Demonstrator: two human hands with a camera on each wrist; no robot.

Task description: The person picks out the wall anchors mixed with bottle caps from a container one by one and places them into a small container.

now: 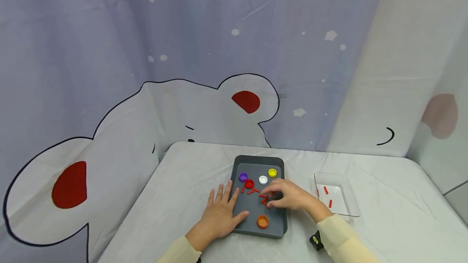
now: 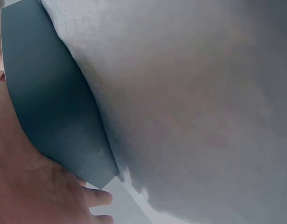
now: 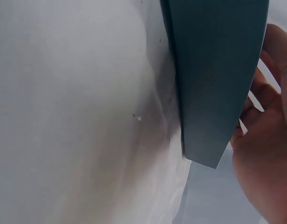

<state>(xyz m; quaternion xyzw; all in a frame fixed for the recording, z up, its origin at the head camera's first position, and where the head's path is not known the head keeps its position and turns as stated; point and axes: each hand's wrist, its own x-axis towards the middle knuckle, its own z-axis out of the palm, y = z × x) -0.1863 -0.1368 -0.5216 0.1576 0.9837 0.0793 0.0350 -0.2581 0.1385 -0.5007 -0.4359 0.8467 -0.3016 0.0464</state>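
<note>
A dark grey tray lies on the white-covered table; its side wall also fills part of both wrist views. Across its left rim my left hand rests with fingers spread straight. My right hand reaches over the right rim, thumb and index finger apart just above several short red sticks; its other fingers partly hide that spot. More red sticks lie near a red cap. Purple, white and yellow caps sit toward the far end, and an orange cap at the near end.
Right of the tray stands a clear plastic box with a few red sticks inside. A small black object lies beside my right sleeve. Behind the table hangs a printed curtain.
</note>
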